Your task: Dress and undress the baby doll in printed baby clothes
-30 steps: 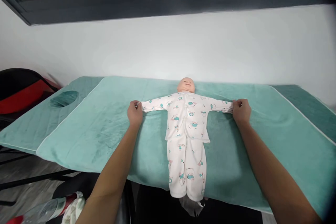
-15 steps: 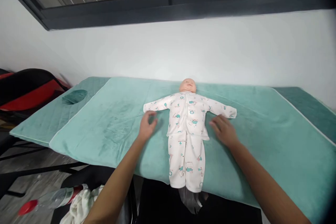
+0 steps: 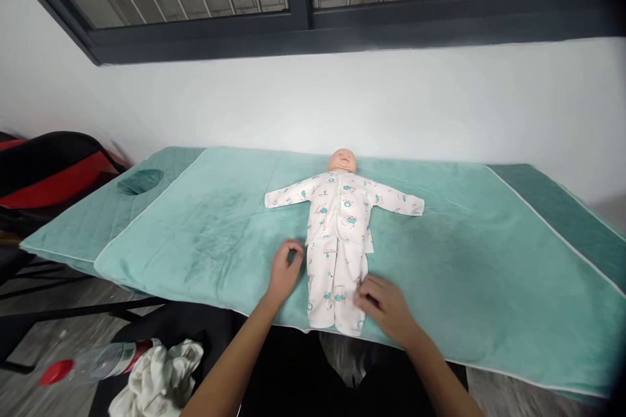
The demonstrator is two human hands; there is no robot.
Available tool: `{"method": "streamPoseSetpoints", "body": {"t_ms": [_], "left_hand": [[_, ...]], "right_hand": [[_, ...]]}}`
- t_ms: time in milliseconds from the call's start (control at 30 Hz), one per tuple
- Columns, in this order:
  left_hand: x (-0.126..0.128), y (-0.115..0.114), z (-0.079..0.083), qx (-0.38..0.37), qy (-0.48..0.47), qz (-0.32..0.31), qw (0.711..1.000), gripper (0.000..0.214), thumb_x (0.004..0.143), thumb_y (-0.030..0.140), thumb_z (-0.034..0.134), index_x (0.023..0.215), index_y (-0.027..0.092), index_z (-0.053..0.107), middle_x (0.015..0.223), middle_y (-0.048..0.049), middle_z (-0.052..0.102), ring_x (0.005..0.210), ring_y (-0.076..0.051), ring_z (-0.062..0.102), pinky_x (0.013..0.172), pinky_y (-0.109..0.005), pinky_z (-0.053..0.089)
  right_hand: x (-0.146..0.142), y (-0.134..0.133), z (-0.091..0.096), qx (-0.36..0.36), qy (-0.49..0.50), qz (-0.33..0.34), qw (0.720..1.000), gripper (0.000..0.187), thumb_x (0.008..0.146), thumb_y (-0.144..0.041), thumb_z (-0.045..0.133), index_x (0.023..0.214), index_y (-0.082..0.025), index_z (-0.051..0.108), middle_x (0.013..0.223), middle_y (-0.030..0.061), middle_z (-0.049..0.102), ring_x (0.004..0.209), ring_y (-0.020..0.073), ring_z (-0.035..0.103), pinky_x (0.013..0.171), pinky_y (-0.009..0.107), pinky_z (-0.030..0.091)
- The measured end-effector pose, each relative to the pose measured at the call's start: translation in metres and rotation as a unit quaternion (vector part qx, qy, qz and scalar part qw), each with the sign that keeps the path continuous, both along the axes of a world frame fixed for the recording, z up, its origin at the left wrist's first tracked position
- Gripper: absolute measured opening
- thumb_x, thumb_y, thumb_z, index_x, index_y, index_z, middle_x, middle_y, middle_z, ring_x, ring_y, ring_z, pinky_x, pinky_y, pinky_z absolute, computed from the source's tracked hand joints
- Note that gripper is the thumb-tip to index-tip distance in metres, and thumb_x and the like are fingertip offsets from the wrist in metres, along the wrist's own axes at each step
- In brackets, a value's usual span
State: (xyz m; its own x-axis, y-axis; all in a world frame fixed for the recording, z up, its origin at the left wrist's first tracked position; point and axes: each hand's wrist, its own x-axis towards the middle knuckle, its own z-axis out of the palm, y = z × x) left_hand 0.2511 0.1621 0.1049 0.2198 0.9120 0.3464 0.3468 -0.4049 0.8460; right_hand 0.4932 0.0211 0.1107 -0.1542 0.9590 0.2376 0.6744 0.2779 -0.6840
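A baby doll (image 3: 342,160) lies on its back, dressed in a white long-sleeved top (image 3: 340,208) and white trousers (image 3: 336,287) with small teal and pink prints. Its sleeves are spread out to both sides. Just left of the trousers' waist is my left hand (image 3: 286,270), fingers loosely curled and thumb apart, holding nothing. My right hand (image 3: 386,309) is at the right trouser leg, its half-bent fingertips over the cloth edge. Nothing shows in its grasp; whether it presses on the cloth I cannot tell.
The doll lies on a teal padded bed (image 3: 464,267) against a white wall under a window (image 3: 303,19). A face hole (image 3: 140,182) is at the bed's left end. Below left, a bottle with a red cap (image 3: 57,371) and a crumpled white cloth (image 3: 159,378) rest near a black-red chair (image 3: 59,176).
Both hands have moved down the doll, from beside the sleeves to beside the trousers. The right hand has come in over the trouser leg's edge. The camera view has shifted slightly.
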Motion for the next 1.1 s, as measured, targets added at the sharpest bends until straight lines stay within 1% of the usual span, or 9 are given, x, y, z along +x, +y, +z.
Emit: {"method": "streamPoseSetpoints", "body": {"t_ms": [100,167,333,467,700,767,867,1000,1100], "left_hand": [[-0.008,-0.044,-0.001,-0.034,-0.011,0.016,0.999,0.01,0.093,0.028,0.056,0.09,0.02,0.06,0.089,-0.0026,0.062,0.085,-0.017,0.06,0.081,-0.03,0.049],[-0.01,-0.077,-0.004,-0.048,-0.007,-0.016,0.999,0.013,0.094,0.032,0.057,0.1,0.021,0.061,0.094,-0.0038,0.063,0.09,-0.018,0.062,0.083,-0.032,0.052],[0.001,-0.136,-0.02,-0.002,0.067,-0.019,0.998,0.068,0.083,0.038,0.074,0.143,0.026,0.043,0.122,-0.0104,0.056,0.111,-0.025,0.061,0.094,-0.043,0.055],[0.011,-0.137,-0.021,0.095,0.145,0.013,0.985,0.054,0.088,0.022,0.067,0.139,0.026,0.051,0.114,-0.0087,0.055,0.105,-0.022,0.062,0.089,-0.039,0.057],[0.006,-0.111,0.038,0.224,0.105,0.075,0.966,0.041,0.088,0.008,0.061,0.125,0.026,0.063,0.107,-0.0063,0.051,0.091,-0.015,0.059,0.075,-0.028,0.055],[0.003,-0.111,0.044,0.237,0.134,0.072,0.96,0.045,0.087,0.008,0.062,0.127,0.029,0.063,0.107,-0.0068,0.052,0.091,-0.017,0.059,0.075,-0.031,0.055],[-0.001,-0.119,0.028,0.249,0.185,0.046,0.949,0.053,0.085,0.01,0.063,0.13,0.036,0.063,0.104,-0.0078,0.057,0.091,-0.021,0.06,0.075,-0.035,0.056],[-0.002,-0.135,-0.003,0.208,0.165,0.035,0.964,0.058,0.085,0.01,0.06,0.133,0.042,0.062,0.098,-0.0077,0.064,0.084,-0.022,0.063,0.07,-0.037,0.057],[-0.008,-0.135,-0.004,0.15,0.132,-0.083,0.976,0.051,0.086,0.013,0.061,0.131,0.038,0.064,0.097,-0.0078,0.068,0.084,-0.023,0.065,0.072,-0.039,0.057]], "right_hand": [[-0.024,-0.029,-0.007,0.011,-0.009,-0.058,0.998,0.031,0.082,-0.043,0.078,0.084,-0.021,0.057,0.088,0.0,0.063,0.081,0.0185,0.055,0.075,0.032,0.034],[-0.037,-0.038,-0.011,0.022,-0.023,-0.094,0.995,0.034,0.075,-0.039,0.085,0.088,-0.021,0.058,0.091,0.0004,0.064,0.084,0.0204,0.054,0.076,0.033,0.032],[-0.052,-0.039,-0.019,0.065,-0.022,-0.138,0.988,0.018,0.077,-0.007,0.066,0.078,-0.02,0.054,0.079,-0.0016,0.06,0.077,0.0178,0.05,0.074,0.033,0.028],[-0.05,-0.036,-0.024,0.117,0.021,-0.146,0.982,0.019,0.078,-0.005,0.059,0.072,-0.019,0.048,0.072,-0.0026,0.056,0.071,0.0151,0.049,0.071,0.031,0.03],[-0.034,-0.043,-0.001,0.189,0.07,-0.228,0.953,0.015,0.085,-0.013,0.059,0.077,-0.022,0.05,0.073,-0.0009,0.055,0.065,0.0148,0.051,0.058,0.027,0.037],[-0.035,-0.052,0.004,0.207,0.066,-0.218,0.951,0.015,0.087,-0.014,0.059,0.079,-0.024,0.051,0.073,0.0003,0.056,0.064,0.0164,0.052,0.056,0.029,0.039],[-0.041,-0.066,0.0,0.166,0.057,-0.176,0.969,0.016,0.09,-0.015,0.055,0.08,-0.026,0.05,0.074,0.0029,0.058,0.066,0.0204,0.054,0.058,0.034,0.043],[-0.043,-0.071,-0.005,0.031,0.053,-0.098,0.993,0.016,0.095,-0.019,0.048,0.082,-0.025,0.056,0.081,0.0045,0.063,0.073,0.0212,0.059,0.064,0.035,0.047],[-0.024,-0.062,0.004,-0.066,0.071,0.025,0.995,0.011,0.097,-0.026,0.054,0.093,-0.025,0.064,0.096,0.0033,0.067,0.085,0.0199,0.063,0.074,0.033,0.05]]}}
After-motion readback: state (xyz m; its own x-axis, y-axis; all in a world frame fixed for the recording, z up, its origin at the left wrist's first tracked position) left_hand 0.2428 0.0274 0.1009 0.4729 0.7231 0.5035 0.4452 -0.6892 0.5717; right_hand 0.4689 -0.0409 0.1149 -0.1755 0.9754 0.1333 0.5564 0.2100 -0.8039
